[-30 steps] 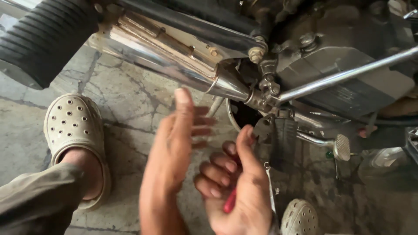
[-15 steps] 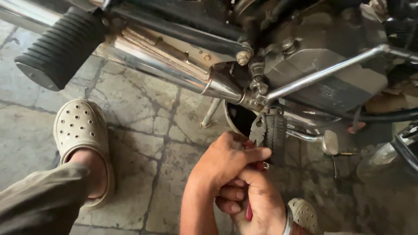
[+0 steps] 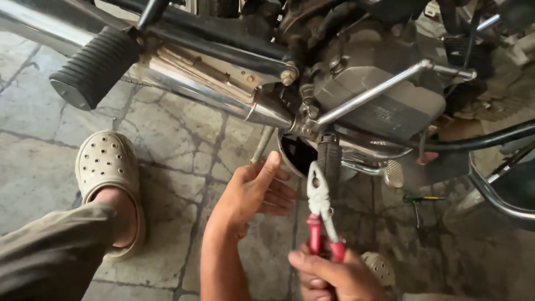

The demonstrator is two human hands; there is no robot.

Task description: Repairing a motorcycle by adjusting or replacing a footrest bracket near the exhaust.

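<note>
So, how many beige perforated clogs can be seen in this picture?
2. One clog is on the foot at the left, on the stone floor. The other clog shows only partly at the bottom, behind the right hand holding the pliers.

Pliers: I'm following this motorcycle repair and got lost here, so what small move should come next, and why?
Probably raise the pliers a little toward the underside of the engine. The right hand grips the red handles with the tips pointing up, short of the metal, while the left hand waits open beside them by the exhaust pipe.

Head camera looks steeply down, close to motorcycle [image 3: 356,83]
</note>
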